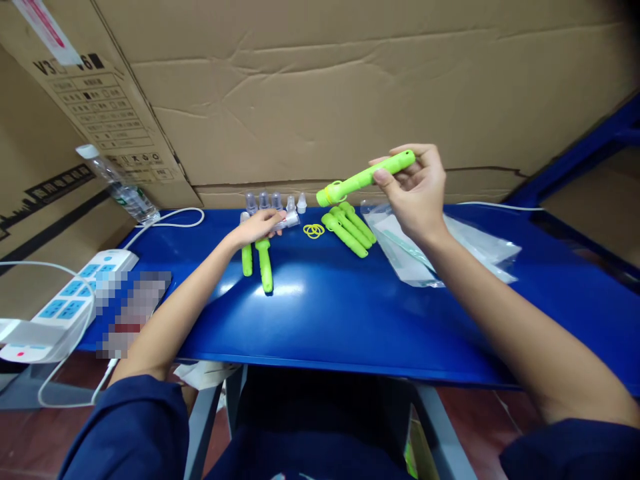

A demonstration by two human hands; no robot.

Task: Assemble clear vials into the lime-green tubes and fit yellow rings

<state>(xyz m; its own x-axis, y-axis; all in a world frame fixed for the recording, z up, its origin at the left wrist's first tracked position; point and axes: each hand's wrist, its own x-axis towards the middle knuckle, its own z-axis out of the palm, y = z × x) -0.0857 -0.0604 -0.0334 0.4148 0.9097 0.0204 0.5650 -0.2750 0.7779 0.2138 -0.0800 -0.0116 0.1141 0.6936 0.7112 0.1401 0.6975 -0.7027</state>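
My right hand (423, 193) is raised over the table, its fingers closed around a lime-green plastic handle (357, 181), ribbed and tube-shaped. A yellow ring circles the handle's wider left end, and a small hole shows at the other end. Low over the table, my left hand (256, 228) pinches a clear plastic cap (289, 220) with a bit of red on it. Two more green handles (265, 267) lie just below that hand, partly hidden by it. Behind it stand several clear caps (263, 200). Several yellow rings (314, 231) and more green handles (347, 230) lie between my hands.
Clear plastic bags (415, 250) lie on the blue table (320, 313) under my right forearm. At the left are a power strip (70, 300) with white cables, a blurred flat object (137, 307) and a water bottle (123, 187). Cardboard (325, 87) walls the back.
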